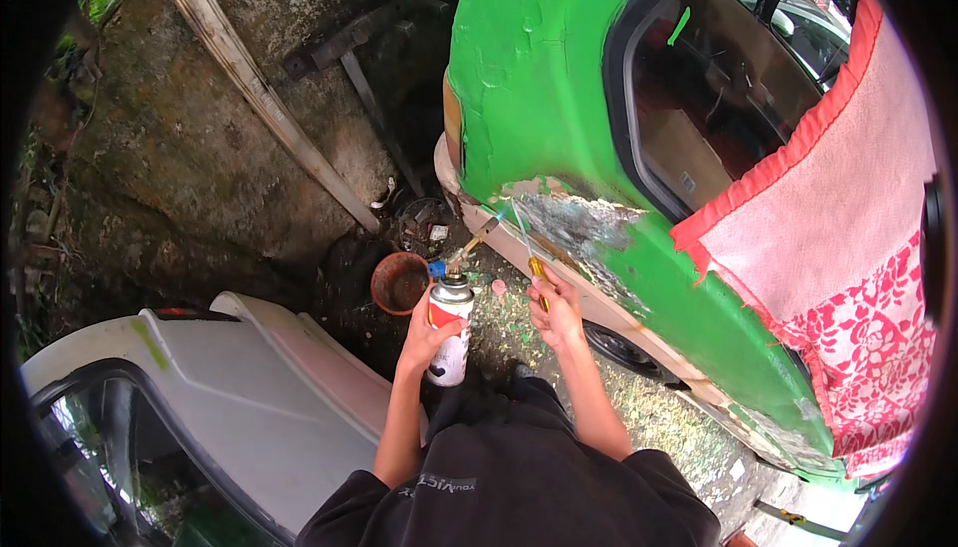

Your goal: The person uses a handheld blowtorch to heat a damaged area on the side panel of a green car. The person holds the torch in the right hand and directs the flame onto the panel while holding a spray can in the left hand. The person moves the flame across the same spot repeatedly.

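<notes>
My left hand (423, 335) is wrapped round a white and red gas canister (454, 339) fitted with a blow torch head (481, 236). The torch's nozzle points up and right at the green car body (544, 108), with a pale blue glow at its tip. In my right hand (559, 315) is a screwdriver (540, 275) with a yellow handle. Its thin shaft reaches up to the left end of a scraped grey patch (579, 223) on the body's lower side. Whether the tip touches the patch, I cannot tell. Paint is cracked and flaking along the patch's edges.
A pink and red patterned towel (828, 297) hangs over the green car at right. At lower left stands a light grey vehicle (269, 377). A brown pot (399, 283) sits on the ground beyond my left hand. Paint flakes litter the floor (664, 412). A long pale strip (249, 78) leans at upper left.
</notes>
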